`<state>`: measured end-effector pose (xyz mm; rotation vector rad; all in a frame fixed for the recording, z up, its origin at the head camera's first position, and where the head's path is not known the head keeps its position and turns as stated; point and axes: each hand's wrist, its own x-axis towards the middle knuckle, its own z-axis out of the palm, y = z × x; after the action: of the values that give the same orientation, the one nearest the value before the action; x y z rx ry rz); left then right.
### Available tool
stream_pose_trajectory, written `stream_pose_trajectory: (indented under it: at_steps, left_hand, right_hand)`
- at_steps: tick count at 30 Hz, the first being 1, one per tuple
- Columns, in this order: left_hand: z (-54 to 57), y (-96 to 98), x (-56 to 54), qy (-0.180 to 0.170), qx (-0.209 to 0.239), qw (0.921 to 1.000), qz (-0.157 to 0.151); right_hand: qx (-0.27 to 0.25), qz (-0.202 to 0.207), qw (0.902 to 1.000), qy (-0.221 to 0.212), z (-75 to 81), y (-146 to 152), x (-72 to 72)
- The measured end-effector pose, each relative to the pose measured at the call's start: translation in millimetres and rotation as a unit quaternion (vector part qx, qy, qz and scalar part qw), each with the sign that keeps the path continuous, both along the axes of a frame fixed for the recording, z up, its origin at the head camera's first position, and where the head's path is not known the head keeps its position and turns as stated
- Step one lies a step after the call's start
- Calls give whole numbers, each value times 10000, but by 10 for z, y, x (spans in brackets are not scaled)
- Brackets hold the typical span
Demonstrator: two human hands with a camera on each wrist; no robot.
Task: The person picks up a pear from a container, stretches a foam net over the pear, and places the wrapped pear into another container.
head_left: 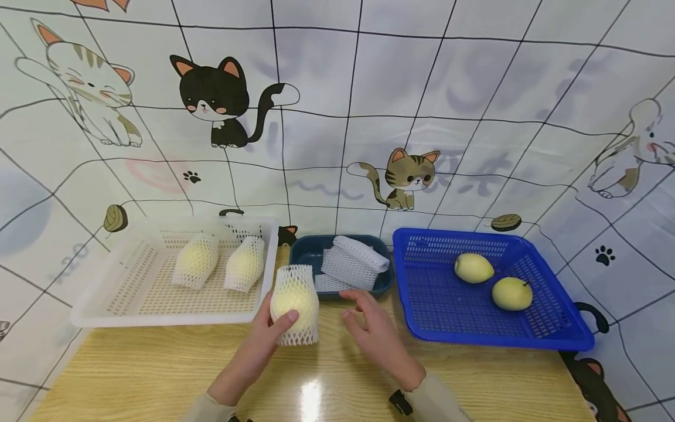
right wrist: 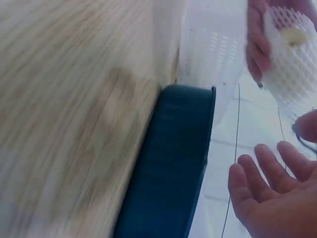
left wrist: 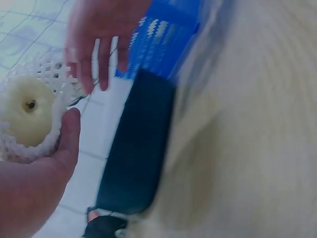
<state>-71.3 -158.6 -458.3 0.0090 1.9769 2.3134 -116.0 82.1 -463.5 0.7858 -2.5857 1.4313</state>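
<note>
My left hand grips a pale yellow pear wrapped in a white foam net sleeve, thumb across its front. In the left wrist view the pear's end shows through the open end of the net. To the right, apart from the pear, my right hand holds nothing; its fingers are loosely bent near the front rim of the dark teal tray. Inside that tray lie white foam net sleeves. From the right wrist view, the right hand's fingers are spread below the wrapped pear.
A white basket on the left holds two net-wrapped pears. On the right, a blue basket holds two bare pears. Behind them stands a cat-patterned cloth wall. All the containers sit on a wooden table.
</note>
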Motion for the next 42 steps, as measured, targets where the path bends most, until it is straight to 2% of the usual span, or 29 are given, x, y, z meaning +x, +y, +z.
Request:
stream_pose_trajectory:
  at_steps: [3,6,11,13,19,22,28,32,36,42]
  left_hand:
    - [96,-114,-11,134,-294,9991,258]
    - [175,-230,-16,210,-441,9977,472]
    - [272,-391,6,311,-753,9947,624]
    - [310,-436,16,357,-862,9933,682]
    - [416,-598,14,473,-925,9904,917]
    - [450,-712,4,522,-1226,9855,1053]
    - [501,-934,-6,500,-1789,9733,1348]
    - [546,-1118,-22,486,-2185,9647,1391]
    - [584,-1335,-72,365,-2613,9557,1303]
    - [718,-1670,-223,189,-3535,9301,980]
  right_hand:
    - [584,277,9979,-69,-11,-129,-2]
    - [1223,729,9890,407,-41,-265,13]
    - [2097,1344,9531,1721,-86,-464,31]
    - [2330,1449,9398,2039,-76,-538,38]
    - [3087,1716,9107,2143,12,-748,63]
    - [3343,1765,8981,2247,30,-848,68]
    - [3566,1768,8857,2388,-7,-1028,67]
    - [3684,1725,8768,2563,-47,-1075,76]
    - [3721,1666,8733,2667,-23,-1085,92]
    - [3709,1670,8736,2671,15,-1090,119]
